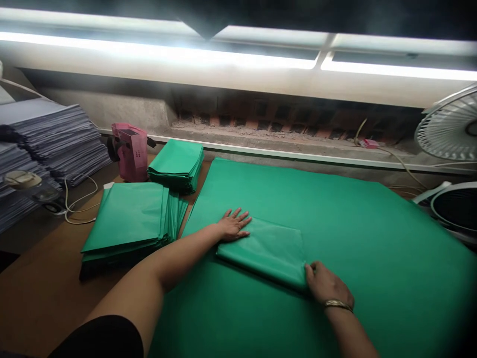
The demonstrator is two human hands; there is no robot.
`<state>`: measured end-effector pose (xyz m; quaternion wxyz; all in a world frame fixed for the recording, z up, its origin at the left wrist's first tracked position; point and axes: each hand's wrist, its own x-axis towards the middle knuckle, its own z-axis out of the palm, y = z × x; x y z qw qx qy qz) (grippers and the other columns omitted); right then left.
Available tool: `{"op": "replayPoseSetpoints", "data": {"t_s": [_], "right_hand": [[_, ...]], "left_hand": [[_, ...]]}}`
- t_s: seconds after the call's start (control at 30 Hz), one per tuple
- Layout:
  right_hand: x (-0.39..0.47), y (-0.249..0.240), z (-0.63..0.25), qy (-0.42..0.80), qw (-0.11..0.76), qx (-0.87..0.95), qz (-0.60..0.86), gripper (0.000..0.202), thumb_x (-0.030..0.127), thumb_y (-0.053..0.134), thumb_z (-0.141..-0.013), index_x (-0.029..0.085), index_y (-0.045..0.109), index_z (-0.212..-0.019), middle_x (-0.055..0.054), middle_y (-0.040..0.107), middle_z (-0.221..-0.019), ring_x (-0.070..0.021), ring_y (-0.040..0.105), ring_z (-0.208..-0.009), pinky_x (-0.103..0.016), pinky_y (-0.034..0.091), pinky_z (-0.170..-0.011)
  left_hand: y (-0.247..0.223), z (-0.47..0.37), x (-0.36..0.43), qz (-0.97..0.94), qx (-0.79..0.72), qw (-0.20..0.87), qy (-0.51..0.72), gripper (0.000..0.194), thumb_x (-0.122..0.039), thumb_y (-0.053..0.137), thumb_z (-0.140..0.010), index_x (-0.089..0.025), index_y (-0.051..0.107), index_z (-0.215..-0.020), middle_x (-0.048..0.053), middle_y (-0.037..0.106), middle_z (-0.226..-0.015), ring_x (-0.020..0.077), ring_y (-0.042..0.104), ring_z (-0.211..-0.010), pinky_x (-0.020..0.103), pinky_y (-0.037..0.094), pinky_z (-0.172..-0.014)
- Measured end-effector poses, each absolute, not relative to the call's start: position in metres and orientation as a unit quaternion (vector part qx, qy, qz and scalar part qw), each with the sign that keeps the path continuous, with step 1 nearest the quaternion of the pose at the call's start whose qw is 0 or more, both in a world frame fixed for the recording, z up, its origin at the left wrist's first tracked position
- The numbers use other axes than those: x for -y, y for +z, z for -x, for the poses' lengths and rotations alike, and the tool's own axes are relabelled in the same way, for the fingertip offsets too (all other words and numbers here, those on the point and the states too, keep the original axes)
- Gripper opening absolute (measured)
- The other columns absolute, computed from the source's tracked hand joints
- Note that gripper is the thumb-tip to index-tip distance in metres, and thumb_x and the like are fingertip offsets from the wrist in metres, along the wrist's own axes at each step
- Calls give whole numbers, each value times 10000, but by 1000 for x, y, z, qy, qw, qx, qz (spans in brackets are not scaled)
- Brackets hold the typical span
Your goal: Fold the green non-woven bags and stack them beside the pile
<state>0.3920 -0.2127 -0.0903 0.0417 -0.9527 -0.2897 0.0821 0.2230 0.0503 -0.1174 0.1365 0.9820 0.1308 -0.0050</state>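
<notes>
A folded green sheet [270,251] lies on a wide spread of green sheets [376,238]. My left hand [234,226] rests flat on its upper left corner with the fingers spread. At the right end of the folded sheet, my right hand [328,284], with a bracelet at the wrist, has its thumb and fingers closed on the edge. Its fingertips are partly hidden. To the left are a larger stack of folded green sheets [128,214] and a smaller green stack [177,159] behind it.
A pink plastic container [132,154] stands behind the stacks. Piles of grey-white sheets [67,134] and a clear jar with a pale lid [28,181] are at the far left. On the right are a white fan [452,127] and a dark round object [456,206]. Bright tube lights hang above.
</notes>
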Motion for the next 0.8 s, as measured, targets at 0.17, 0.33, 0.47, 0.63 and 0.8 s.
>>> {"op": "replayPoseSetpoints", "data": {"t_s": [0.17, 0.33, 0.47, 0.63, 0.8], "right_hand": [[112, -93, -331, 0, -21, 462, 887, 521, 368, 260, -941, 173, 323, -1420, -82, 187, -1503, -240, 212, -1344, -432, 230, -1067], [91, -122, -364, 31, -31, 476, 878, 669, 581, 130, -922, 198, 134, -1470, -19, 69, -1522, -193, 27, -1386, -554, 35, -1092], [134, -116, -422, 8, -47, 352, 935, 751, 593, 68, -912, 85, 137, -1461, -94, 46, -1514, -266, 37, -1383, -619, 25, -1054], [115, -126, -322, 14, -67, 420, 905, 685, 561, 182, -927, 137, 159, -1464, -52, 33, -1520, -216, -23, -1387, -534, -35, -1088], [141, -147, -271, -7, -52, 503, 863, 661, 556, 85, -926, 183, 88, -1472, -11, -37, -1518, -190, -97, -1381, -556, -46, -1079]], "left_hand": [[-128, -224, -52, -983, -148, 109, 25, 636, -593, 199, -907, -288, 123, -1460, -32, 75, -1535, 264, -3, -1410, 531, 50, -1116], [-135, -225, -53, -975, -200, 88, 41, 622, -511, 197, -923, -218, 124, -1466, -7, 68, -1538, 252, 0, -1411, 502, 61, -1128], [-138, -225, -54, -972, -212, 92, 40, 637, -519, 203, -915, -207, 132, -1466, 4, 51, -1539, 254, -7, -1411, 495, 54, -1132], [-137, -221, -53, -972, -211, 93, 33, 614, -489, 206, -921, -211, 137, -1465, 2, 60, -1538, 250, 5, -1411, 490, 59, -1131], [-131, -226, -59, -975, -202, 88, 33, 615, -492, 190, -924, -209, 125, -1466, -2, 65, -1538, 253, 14, -1410, 500, 77, -1127]]}}
